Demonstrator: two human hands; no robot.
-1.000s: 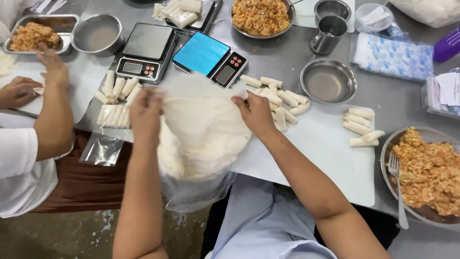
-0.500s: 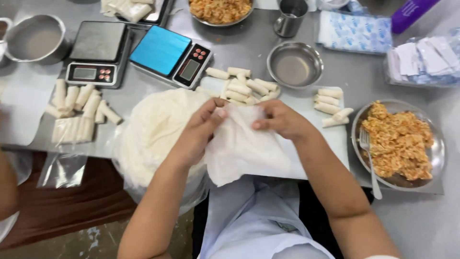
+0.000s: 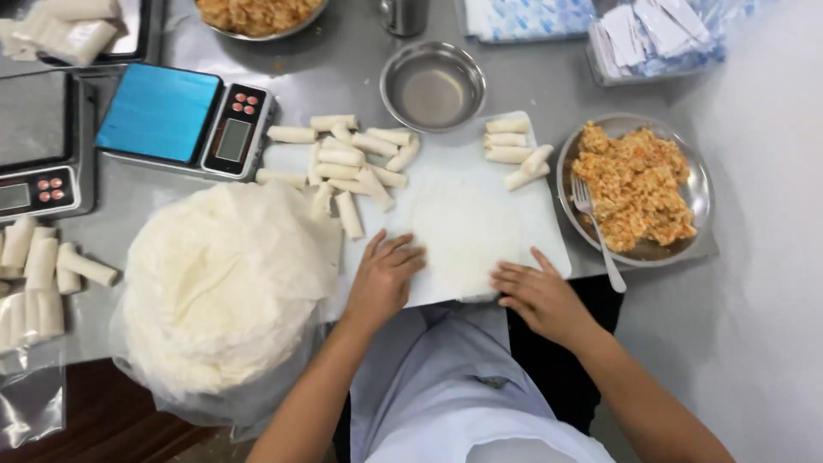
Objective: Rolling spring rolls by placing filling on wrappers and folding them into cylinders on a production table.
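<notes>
Wrapper (image 3: 467,236) lay flat on the white board (image 3: 549,231), near the bench's front edge. My left hand (image 3: 383,279) and right hand (image 3: 540,296), apart with fingers spread, pressed its near edges. Smoothing it evenly seemed wise, since the thin sheet could tear.

Head camera; looks steeply down; close.

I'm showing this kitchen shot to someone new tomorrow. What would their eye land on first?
Probably the big pale stack of wrappers at lower left, then the left hand and right hand pressing the edges of a single round wrapper flat on the white board. Next, the orange filling in the metal plate at right, and the finished rolls lined up above the hands.
</notes>
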